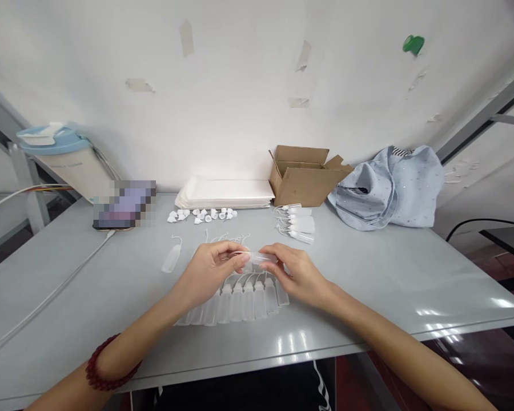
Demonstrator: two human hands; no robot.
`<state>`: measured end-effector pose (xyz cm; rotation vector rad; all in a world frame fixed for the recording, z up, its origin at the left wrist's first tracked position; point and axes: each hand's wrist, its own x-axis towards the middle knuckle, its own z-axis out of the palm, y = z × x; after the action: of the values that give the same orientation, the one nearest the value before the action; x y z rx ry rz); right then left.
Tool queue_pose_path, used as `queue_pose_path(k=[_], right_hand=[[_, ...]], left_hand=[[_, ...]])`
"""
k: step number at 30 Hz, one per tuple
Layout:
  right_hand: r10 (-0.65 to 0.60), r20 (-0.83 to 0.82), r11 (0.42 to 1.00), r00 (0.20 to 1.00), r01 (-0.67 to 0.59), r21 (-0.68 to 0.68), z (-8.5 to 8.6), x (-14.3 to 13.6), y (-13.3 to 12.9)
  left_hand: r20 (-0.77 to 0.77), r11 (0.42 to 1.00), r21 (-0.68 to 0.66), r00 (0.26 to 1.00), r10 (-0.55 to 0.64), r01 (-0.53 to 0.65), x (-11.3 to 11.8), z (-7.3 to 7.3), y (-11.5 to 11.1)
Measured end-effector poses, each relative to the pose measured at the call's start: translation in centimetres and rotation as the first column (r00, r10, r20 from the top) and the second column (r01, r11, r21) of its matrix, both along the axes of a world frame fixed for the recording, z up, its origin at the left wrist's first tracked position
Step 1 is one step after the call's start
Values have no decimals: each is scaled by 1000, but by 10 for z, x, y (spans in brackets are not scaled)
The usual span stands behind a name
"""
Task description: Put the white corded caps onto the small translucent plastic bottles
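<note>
Between my two hands a small translucent bottle [261, 258] lies sideways above the table. My right hand [297, 271] pinches its right end with thumb and fingers. My left hand [212, 268] is closed at its left end, where a thin white tube shows; how the fingertips hold it is partly hidden. Below them, a row of similar bottles [248, 302] with thin curved tubes lies on the table. One single bottle [171, 258] rests left of my left hand. Several more bottles [302, 224] lie to the right, near the box.
Small white caps [208, 217] lie before a stack of white envelopes [227, 193]. An open cardboard box [302, 177] and a light blue cloth hat [385, 188] stand at the back right. At left are a phone [126, 205], its cable, and a tumbler [71, 165] on the grey table [360, 257].
</note>
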<state>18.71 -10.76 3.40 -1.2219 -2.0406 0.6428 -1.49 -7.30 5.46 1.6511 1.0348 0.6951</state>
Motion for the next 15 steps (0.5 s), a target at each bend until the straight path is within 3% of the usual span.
queue_pose_path(k=[3, 6, 9, 11, 15], right_hand=[[-23, -161, 983, 987, -7, -185, 7, 0, -1], [-81, -364, 872, 928, -111, -476, 12, 0, 1], [-114, -488, 771, 865, -233, -593, 12, 0, 3], [-120, -490, 795, 863, -212, -569, 11, -1, 3], [-91, -332, 945, 939, -23, -325, 9, -2, -1]], left_hand=[[55, 999, 37, 998, -34, 32, 1, 0, -3], [80, 987, 151, 994, -71, 58, 2, -1, -6], [87, 968, 243, 992, -89, 65, 2, -3, -8], [81, 976, 213, 994, -73, 54, 2, -3, -7], [23, 999, 17, 999, -46, 46, 0, 0, -4]])
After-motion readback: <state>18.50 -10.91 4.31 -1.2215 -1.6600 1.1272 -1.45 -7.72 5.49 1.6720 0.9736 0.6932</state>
